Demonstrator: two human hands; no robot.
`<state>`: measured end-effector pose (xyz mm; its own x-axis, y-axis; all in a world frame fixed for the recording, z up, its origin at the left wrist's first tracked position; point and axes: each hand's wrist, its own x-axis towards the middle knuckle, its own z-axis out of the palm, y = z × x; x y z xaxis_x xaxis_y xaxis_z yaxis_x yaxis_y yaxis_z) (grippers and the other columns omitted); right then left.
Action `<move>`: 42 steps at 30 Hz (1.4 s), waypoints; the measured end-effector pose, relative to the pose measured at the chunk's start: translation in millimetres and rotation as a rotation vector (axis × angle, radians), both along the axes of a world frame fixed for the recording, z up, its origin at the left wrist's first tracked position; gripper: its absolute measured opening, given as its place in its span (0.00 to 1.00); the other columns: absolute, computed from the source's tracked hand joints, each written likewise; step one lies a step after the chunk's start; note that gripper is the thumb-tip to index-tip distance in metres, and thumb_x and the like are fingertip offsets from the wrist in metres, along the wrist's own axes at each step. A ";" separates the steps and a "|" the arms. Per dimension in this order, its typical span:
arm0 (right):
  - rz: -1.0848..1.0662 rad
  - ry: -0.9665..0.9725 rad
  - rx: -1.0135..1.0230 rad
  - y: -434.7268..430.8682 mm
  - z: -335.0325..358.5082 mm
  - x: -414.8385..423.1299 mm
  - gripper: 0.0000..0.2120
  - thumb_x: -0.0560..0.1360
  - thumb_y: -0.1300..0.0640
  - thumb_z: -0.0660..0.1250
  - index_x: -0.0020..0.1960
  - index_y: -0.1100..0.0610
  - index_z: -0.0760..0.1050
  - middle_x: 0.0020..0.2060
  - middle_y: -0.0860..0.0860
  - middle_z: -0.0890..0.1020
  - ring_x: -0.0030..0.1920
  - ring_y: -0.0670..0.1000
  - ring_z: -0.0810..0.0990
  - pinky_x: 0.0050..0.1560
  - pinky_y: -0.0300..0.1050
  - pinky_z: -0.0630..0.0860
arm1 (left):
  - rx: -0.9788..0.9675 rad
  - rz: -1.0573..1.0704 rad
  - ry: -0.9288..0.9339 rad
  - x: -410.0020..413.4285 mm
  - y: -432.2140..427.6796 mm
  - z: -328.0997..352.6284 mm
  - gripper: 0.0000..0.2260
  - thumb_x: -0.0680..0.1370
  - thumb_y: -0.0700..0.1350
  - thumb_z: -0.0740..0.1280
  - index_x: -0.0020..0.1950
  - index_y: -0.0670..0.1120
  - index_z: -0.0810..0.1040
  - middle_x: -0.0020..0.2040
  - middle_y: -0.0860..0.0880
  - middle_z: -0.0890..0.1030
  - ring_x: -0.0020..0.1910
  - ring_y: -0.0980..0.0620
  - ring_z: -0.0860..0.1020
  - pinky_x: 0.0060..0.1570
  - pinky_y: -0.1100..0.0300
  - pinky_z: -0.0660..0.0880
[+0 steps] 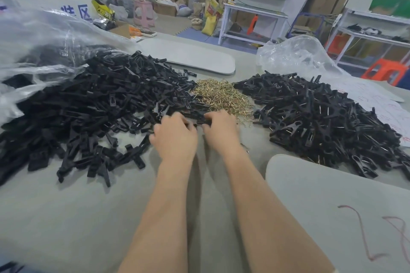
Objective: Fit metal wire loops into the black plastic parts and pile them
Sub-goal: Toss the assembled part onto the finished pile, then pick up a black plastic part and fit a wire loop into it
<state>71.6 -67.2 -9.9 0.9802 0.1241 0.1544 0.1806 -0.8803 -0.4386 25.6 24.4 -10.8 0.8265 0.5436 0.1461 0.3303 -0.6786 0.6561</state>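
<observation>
A big heap of bare black plastic parts [88, 106] covers the left of the table. A small mound of brass-coloured wire loops [221, 94] lies in the middle. To the right spreads a pile of black parts with wire fitted [321, 117]. My left hand [175, 137] and my right hand [219, 131] meet just below the wire mound, fingers curled around one black part [199, 121] held between them. Any wire in my fingers is hidden.
The grey table [77, 217] runs toward me. A clear plastic bag [44, 35] lies behind the left heap, another bag [297, 55] behind the right pile. Grey boards sit at the near right [332, 206] and far middle [195, 57]. Shelves and cartons stand beyond.
</observation>
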 end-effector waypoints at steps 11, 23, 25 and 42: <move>-0.042 0.025 -0.071 -12.8 -3.8 4.2 0.09 0.77 0.61 0.62 0.56 0.57 0.74 0.56 0.56 0.70 0.55 0.57 0.72 0.52 0.46 0.67 | 0.081 -0.132 0.186 3.6 -4.0 -5.9 0.11 0.77 0.41 0.62 0.59 0.46 0.75 0.59 0.44 0.77 0.58 0.42 0.75 0.47 0.54 0.69; -0.040 0.031 1.139 -68.6 19.9 -26.0 0.04 0.77 0.63 0.65 0.49 0.56 0.76 0.41 0.53 0.80 0.43 0.50 0.83 0.44 0.37 0.79 | -0.898 -0.354 -0.148 11.2 -28.9 -1.4 0.09 0.76 0.38 0.69 0.56 0.43 0.79 0.40 0.53 0.77 0.38 0.58 0.75 0.45 0.63 0.73; -0.085 0.019 1.188 -68.5 11.0 -31.6 0.01 0.75 0.62 0.68 0.45 0.58 0.77 0.40 0.53 0.82 0.44 0.49 0.82 0.47 0.37 0.79 | -0.960 -0.394 -0.150 10.2 -30.8 -2.1 0.06 0.76 0.38 0.68 0.53 0.44 0.80 0.38 0.52 0.78 0.38 0.57 0.75 0.46 0.62 0.73; 0.032 -0.110 0.863 -60.4 4.4 -33.8 0.08 0.75 0.67 0.66 0.54 0.63 0.79 0.43 0.52 0.81 0.44 0.44 0.80 0.50 0.34 0.77 | -1.022 -0.521 -0.217 9.5 -33.8 -0.1 0.10 0.77 0.33 0.64 0.54 0.44 0.78 0.42 0.46 0.79 0.47 0.49 0.79 0.50 0.61 0.78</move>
